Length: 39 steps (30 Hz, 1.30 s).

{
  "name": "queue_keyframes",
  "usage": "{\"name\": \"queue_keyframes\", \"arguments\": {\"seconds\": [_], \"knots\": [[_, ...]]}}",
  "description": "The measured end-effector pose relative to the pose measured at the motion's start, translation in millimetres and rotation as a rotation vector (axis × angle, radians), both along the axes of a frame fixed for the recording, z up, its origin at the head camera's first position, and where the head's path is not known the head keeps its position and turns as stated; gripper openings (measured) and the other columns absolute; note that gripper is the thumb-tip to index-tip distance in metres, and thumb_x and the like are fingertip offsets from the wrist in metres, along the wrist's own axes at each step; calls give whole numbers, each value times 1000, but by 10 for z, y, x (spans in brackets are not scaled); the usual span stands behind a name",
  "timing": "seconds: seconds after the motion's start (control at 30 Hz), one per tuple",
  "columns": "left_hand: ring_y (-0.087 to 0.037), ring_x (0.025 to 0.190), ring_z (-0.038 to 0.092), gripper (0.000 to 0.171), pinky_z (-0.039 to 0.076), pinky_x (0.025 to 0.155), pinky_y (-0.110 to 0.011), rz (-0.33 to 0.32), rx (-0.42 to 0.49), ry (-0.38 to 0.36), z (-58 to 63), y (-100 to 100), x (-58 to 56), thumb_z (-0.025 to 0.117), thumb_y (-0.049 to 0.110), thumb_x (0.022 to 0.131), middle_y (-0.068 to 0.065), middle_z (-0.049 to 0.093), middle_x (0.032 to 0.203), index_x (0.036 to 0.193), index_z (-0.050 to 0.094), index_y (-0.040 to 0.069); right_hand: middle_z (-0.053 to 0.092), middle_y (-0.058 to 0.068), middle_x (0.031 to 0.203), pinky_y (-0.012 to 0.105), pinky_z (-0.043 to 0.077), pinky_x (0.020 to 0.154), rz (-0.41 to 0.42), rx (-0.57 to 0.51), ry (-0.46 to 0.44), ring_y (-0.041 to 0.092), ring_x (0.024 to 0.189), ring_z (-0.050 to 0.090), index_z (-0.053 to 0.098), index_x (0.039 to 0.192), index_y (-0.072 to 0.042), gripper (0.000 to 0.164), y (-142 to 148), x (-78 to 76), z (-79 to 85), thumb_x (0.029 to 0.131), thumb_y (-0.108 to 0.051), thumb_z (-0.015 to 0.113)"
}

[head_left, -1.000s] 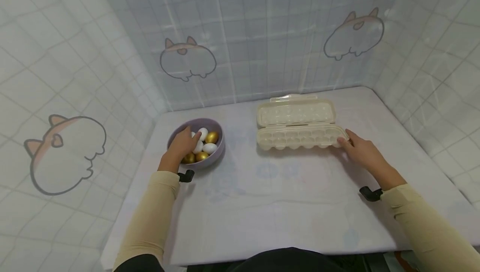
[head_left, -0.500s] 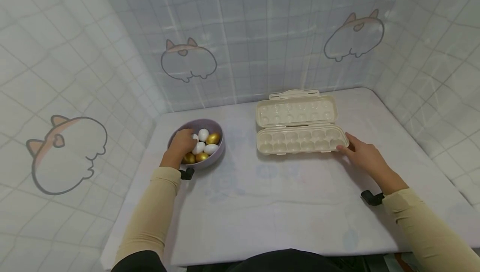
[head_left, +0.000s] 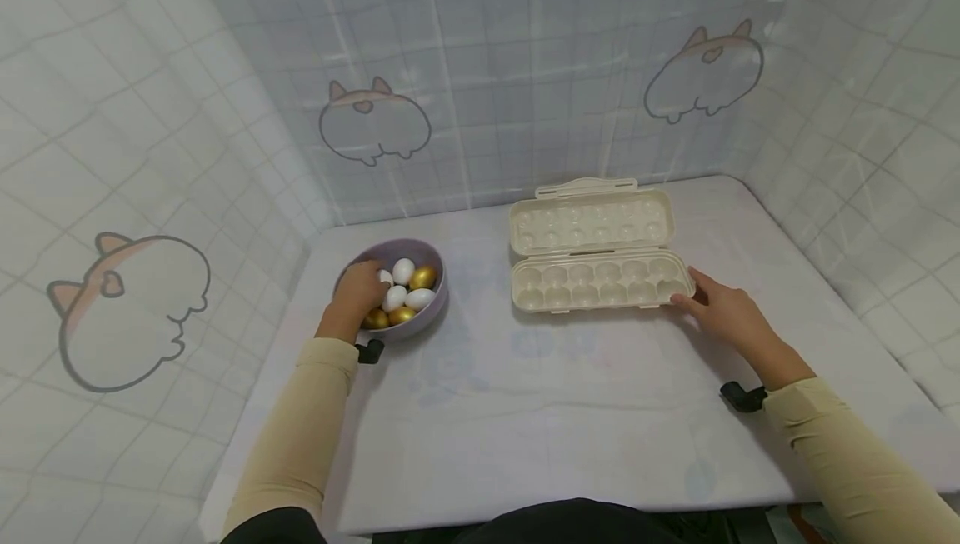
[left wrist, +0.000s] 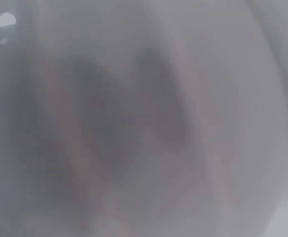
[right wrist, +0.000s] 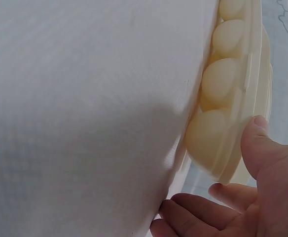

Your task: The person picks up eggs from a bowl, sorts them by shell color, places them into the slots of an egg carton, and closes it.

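At the left of the head view, my left hand reaches into a purple bowl of white and gold eggs. Its fingertips are hidden, so I cannot tell whether they hold an egg. A white egg is partly covered beside them. The left wrist view is too blurred to make out the fingers. My right hand pinches the right front corner of a cream plastic egg carton, thumb on the rim. In the right wrist view the index finger lies below the carton's corner. The lid stands open behind vacant cups.
A white cloth covers the table. Tiled-pattern sheets with cartoon animals close in the back and both sides. The person's dark clothing shows at the front edge.
The egg carton's front half has tipped level and its cups show more fully, with my right hand still at the corner. The left hand's thumb and fingers have drawn in within the bowl.
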<state>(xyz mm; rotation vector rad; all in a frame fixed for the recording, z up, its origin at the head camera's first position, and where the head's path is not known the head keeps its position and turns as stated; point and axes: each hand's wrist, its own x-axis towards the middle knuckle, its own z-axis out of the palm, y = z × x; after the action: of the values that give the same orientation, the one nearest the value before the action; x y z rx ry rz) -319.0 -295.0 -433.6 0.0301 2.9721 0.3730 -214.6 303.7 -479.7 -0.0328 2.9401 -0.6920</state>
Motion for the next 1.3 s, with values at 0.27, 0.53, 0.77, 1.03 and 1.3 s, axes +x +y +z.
{"name": "queue_keyframes", "arguments": {"seconds": [0.27,0.53,0.77,1.03,1.3], "knots": [[-44,118,63,54,52,102,-54,37,-48,-52,58,-40,157,61,24,99,-35,62,134,135,54,-16,37,42,156,73,40,110,6,-18,2,66,137,41,22,164,5,92,-3,5,11,107,-63,45],[-50,124,61,69,51,107,-57,20,-86,-82,88,-68,198,66,27,97,-40,58,136,140,44,-22,34,41,158,75,37,111,4,-17,-25,66,139,37,19,165,3,93,1,-28,32,107,-65,44],[-33,89,63,28,55,87,-49,-69,-154,-69,121,-82,174,67,20,92,-24,72,104,98,71,-7,31,42,159,76,35,113,-8,-17,-49,68,140,34,18,166,2,93,5,-35,34,107,-65,43],[-31,89,59,16,51,83,-45,-78,-158,-108,83,-108,152,68,15,93,-19,68,100,91,71,-1,31,41,159,75,34,114,-4,-29,-34,67,141,34,18,166,2,92,-8,-29,56,107,-64,44],[-30,83,58,17,51,80,-44,-92,-114,-30,62,-97,195,70,15,90,-16,67,92,88,73,-1,31,42,159,75,35,114,-7,-25,-43,66,141,35,18,166,2,93,6,-29,30,107,-66,43]]}}
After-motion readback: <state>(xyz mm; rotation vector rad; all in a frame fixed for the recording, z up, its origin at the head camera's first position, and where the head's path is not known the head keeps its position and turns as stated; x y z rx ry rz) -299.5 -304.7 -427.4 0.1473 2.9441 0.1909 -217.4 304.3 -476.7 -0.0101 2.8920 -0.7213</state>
